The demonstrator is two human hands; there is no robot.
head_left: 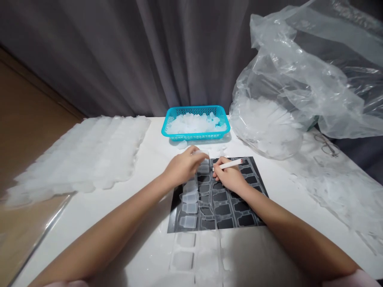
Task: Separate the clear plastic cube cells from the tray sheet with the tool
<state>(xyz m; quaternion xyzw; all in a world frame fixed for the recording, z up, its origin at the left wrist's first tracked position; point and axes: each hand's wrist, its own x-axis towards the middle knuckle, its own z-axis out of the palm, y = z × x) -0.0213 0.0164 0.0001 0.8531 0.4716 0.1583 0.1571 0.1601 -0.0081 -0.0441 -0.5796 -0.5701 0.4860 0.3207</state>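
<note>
A clear plastic sheet of small moulded pockets [191, 197] lies over a black mat [253, 191] on the white table. My left hand [182, 167] rests on the sheet's far end with its fingers curled and pressing on a pocket. My right hand [229, 175] is closed around a thin white stick-like tool [230, 163], whose tip points left at the pocket beside my left fingers. Both forearms reach in from the bottom of the view.
A turquoise basket [196, 121] of small clear plastic pieces stands behind the mat. A pile of clear pocket sheets [86, 155] lies at the left. A big clear plastic bag [287, 95] with more pieces fills the right; scissors [327, 145] lie beside it. A grey curtain hangs behind.
</note>
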